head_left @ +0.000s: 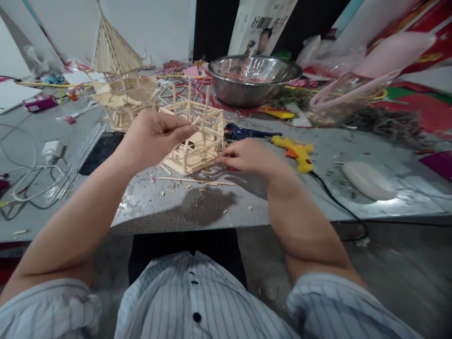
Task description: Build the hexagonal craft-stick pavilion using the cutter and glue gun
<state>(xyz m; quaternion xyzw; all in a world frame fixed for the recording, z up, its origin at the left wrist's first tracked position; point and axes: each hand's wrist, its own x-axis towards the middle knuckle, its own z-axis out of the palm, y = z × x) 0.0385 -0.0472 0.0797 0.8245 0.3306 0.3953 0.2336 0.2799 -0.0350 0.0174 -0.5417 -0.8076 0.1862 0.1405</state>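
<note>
An unroofed frame of thin wooden sticks [203,165] with several uprights stands on the grey table [169,207]. My left hand [155,139] is raised over the frame's left front, thumb and fingers pinched together; whatever lies between the tips is too small to name. Low at the frame's right side, my right hand [247,157] has its fingers closed near the bottom sticks, and I cannot make out what they hold. A loose thin stick [190,180] and several cut bits lie in front. Behind my left hand rises a stick pagoda [113,52] with a pointed roof.
Right of the frame lie dark blue hand cutters [249,132] and a yellow glue gun [300,153] with a black cord. A steel bowl [226,89] stands behind. A phone [100,153], a white charger [52,148] and a computer mouse [369,180] also lie around.
</note>
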